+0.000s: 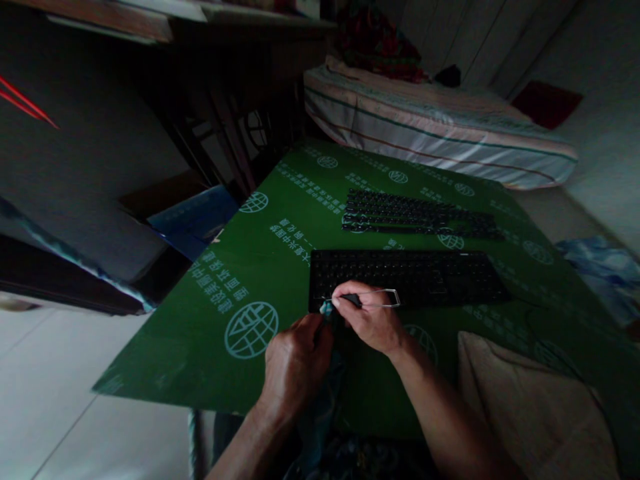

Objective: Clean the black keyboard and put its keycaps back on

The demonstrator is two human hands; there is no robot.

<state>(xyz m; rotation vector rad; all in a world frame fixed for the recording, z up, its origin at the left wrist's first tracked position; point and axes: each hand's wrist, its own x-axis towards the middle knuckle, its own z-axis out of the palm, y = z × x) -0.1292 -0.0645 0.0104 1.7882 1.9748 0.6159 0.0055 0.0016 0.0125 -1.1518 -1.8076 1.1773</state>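
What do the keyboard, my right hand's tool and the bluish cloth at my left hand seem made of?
Keyboard: probably plastic, dark and dull, with straight, rigid edges. Tool: its thin, pale loop glints like metal wire; the black handle may be plastic. Cloth: bunched, matte fabric; fiber unclear.

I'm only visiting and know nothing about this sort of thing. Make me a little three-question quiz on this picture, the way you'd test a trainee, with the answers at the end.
1. True or false: the black keyboard lies nearer the person than the rows of loose keys.
2. Which hand holds the dark-handled wire tool? A) the left B) the right C) neither
3. Fill in the blank: the tabletop, printed with pale globes, is coloured ____.

Key:
1. True; the loose keys lie beyond it.
2. B; the wire tool is in the right hand.
3. Green.
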